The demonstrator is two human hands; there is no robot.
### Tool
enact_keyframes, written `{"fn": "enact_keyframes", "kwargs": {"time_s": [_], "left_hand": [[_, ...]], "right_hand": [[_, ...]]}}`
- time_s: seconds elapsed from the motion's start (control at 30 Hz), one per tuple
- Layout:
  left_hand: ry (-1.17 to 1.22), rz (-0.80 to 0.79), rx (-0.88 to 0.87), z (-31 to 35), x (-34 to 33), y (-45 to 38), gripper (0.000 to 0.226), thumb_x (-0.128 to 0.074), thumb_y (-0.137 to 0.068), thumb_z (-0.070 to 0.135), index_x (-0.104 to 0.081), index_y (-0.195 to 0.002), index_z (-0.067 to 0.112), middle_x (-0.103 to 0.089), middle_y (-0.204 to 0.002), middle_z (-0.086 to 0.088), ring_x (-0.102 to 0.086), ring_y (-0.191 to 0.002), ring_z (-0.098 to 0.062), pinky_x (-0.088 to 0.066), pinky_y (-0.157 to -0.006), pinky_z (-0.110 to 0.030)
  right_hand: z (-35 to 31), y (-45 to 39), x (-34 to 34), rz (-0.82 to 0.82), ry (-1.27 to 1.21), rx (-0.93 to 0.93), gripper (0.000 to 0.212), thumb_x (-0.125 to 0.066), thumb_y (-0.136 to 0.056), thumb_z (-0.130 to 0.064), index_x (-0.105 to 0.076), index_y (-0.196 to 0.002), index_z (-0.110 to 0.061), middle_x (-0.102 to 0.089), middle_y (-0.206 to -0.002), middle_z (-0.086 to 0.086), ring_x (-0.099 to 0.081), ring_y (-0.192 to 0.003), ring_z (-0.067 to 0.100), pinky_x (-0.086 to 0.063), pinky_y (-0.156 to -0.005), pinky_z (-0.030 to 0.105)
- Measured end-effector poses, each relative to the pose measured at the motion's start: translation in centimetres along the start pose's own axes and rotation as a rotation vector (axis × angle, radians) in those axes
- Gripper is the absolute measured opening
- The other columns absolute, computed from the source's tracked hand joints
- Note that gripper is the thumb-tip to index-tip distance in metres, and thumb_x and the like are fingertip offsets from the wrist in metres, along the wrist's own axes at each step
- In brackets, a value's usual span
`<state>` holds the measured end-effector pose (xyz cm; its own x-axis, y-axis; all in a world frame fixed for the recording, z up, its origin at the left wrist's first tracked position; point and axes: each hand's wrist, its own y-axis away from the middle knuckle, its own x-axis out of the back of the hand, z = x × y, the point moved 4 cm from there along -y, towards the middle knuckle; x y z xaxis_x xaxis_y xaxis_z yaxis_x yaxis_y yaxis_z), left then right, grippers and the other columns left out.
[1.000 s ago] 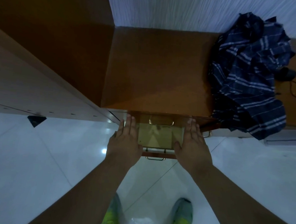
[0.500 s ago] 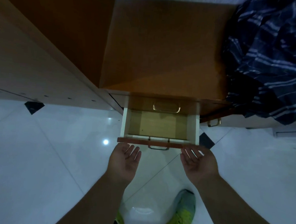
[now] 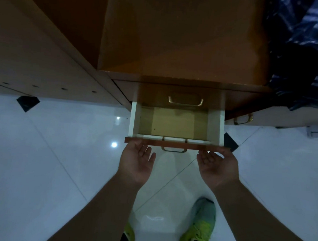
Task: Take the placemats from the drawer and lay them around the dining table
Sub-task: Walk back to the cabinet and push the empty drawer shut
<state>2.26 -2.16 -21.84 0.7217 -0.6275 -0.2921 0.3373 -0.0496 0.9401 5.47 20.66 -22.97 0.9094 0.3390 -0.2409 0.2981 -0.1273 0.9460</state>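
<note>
Head view looks straight down on an open drawer pulled out from a brown wooden cabinet. Both hands sit palm up at the drawer's front panel: the left hand has its fingertips touching the underside of the panel's left end, and the right hand does the same at the right end. Each grip is released, fingers relaxed and holding nothing. Just beyond the fingertips, inside the drawer, a flat tan sheet lies on the bottom; whether it is a placemat I cannot tell. Between the two hands hangs the drawer's brass handle. Below the wrists, green shoes stand on the glossy white floor. Far beyond the right hand, a dark striped cloth lies on the cabinet's tabletop.
</note>
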Motion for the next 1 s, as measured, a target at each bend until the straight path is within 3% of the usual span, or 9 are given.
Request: {"fn": "enact_keyframes", "kwargs": {"time_s": [0.27, 0.37, 0.4, 0.47, 0.53, 0.6, 0.7, 0.83, 1.0], "left_hand": [[-0.03, -0.006, 0.002, 0.5, -1.1, -2.1, 0.028, -0.055, -0.094, 0.008, -0.067, -0.119, 0.01, -0.065, -0.122, 0.0, -0.049, -0.135, -0.021, -0.036, -0.116, -0.044], [-0.201, 0.003, -0.083, 1.3, -1.8, -3.0, 0.043, -0.054, -0.098, 0.005, -0.056, -0.14, 0.014, -0.058, -0.141, 0.0, -0.05, -0.131, -0.018, -0.042, -0.111, -0.04], [-0.415, 0.008, -0.128, 1.5, -2.0, -3.2, 0.053, -0.054, -0.098, 0.004, -0.048, -0.149, 0.02, -0.053, -0.145, 0.004, -0.055, -0.123, -0.017, -0.047, -0.105, -0.035], [-1.131, -0.012, -0.237, 2.0, -2.2, -3.8, 0.077, -0.057, -0.097, 0.006, -0.019, -0.161, 0.029, -0.043, -0.149, 0.008, -0.06, -0.118, -0.02, -0.054, -0.093, -0.025], [-1.818, -0.051, -0.442, 2.3, -2.1, -4.5, 0.087, -0.053, -0.098, 0.015, 0.004, -0.161, 0.03, -0.018, -0.167, 0.003, -0.032, -0.149, -0.031, -0.044, -0.107, -0.036], [-2.138, -0.054, -0.604, 2.6, -2.2, -5.2, 0.084, -0.046, -0.098, 0.021, 0.009, -0.161, 0.023, 0.005, -0.17, 0.001, 0.0, -0.156, -0.023, -0.031, -0.116, -0.04], [-2.328, -0.053, -0.691, 2.9, -2.4, -5.9, 0.079, -0.04, -0.099, 0.028, 0.006, -0.161, 0.015, 0.011, -0.17, -0.002, 0.011, -0.155, -0.022, -0.024, -0.121, -0.04], [-2.421, -0.029, -0.691, 3.6, -3.2, -6.4, 0.085, -0.045, -0.098, 0.032, 0.011, -0.161, 0.017, 0.015, -0.169, -0.001, 0.016, -0.154, -0.022, -0.016, -0.122, -0.038], [-2.414, -0.009, -0.628, 3.9, -5.5, -5.3, 0.088, -0.049, -0.097, 0.034, 0.008, -0.161, 0.016, 0.011, -0.17, 0.001, 0.011, -0.156, -0.019, -0.027, -0.118, -0.043]], "right_hand": [[-0.5, -2.0, -2.2, -0.032, 0.14, 0.072, 0.023, -0.06, -0.086, -0.005, -0.066, -0.106, -0.015, -0.064, -0.09, 0.0, -0.063, -0.093, 0.014, -0.048, -0.092, 0.031], [-1.1, -3.0, -2.6, -0.076, 0.317, 0.135, 0.022, -0.057, -0.091, -0.003, -0.065, -0.108, -0.015, -0.065, -0.102, -0.001, -0.062, -0.104, 0.012, -0.049, -0.092, 0.025], [-1.3, -3.2, -2.8, -0.076, 0.557, 0.187, 0.026, -0.054, -0.094, -0.002, -0.062, -0.115, -0.015, -0.063, -0.115, 0.001, -0.059, -0.115, 0.014, -0.048, -0.095, 0.022], [-1.8, -3.8, -2.7, -0.036, 1.144, 0.355, 0.045, -0.051, -0.099, -0.008, -0.046, -0.143, -0.016, -0.049, -0.145, 0.008, -0.048, -0.133, 0.024, -0.042, -0.102, 0.028], [-2.1, -4.2, -2.7, -0.018, 1.584, 0.502, 0.068, -0.051, -0.1, -0.018, -0.016, -0.159, -0.016, -0.019, -0.165, 0.007, -0.03, -0.146, 0.028, -0.034, -0.11, 0.037], [-1.9, -4.8, -2.3, -0.042, 1.94, 0.594, 0.078, -0.048, -0.102, -0.026, 0.003, -0.16, -0.011, 0.008, -0.168, 0.005, -0.013, -0.152, 0.027, -0.027, -0.115, 0.038], [-2.2, -6.1, -1.7, -0.037, 2.322, 0.686, 0.076, -0.037, -0.104, -0.034, 0.007, -0.157, -0.003, 0.018, -0.165, 0.015, 0.009, -0.153, 0.028, -0.013, -0.123, 0.042], [-3.4, -6.8, -2.5, -0.004, 2.323, 0.677, 0.085, -0.032, -0.101, -0.054, 0.015, -0.157, -0.011, 0.021, -0.165, 0.008, 0.018, -0.151, 0.022, -0.003, -0.124, 0.042], [-3.8, -5.8, -5.0, 0.013, 2.242, 0.636, 0.097, -0.033, -0.094, -0.069, 0.012, -0.158, -0.011, 0.014, -0.167, 0.006, 0.012, -0.153, 0.021, -0.002, -0.124, 0.042]]}}
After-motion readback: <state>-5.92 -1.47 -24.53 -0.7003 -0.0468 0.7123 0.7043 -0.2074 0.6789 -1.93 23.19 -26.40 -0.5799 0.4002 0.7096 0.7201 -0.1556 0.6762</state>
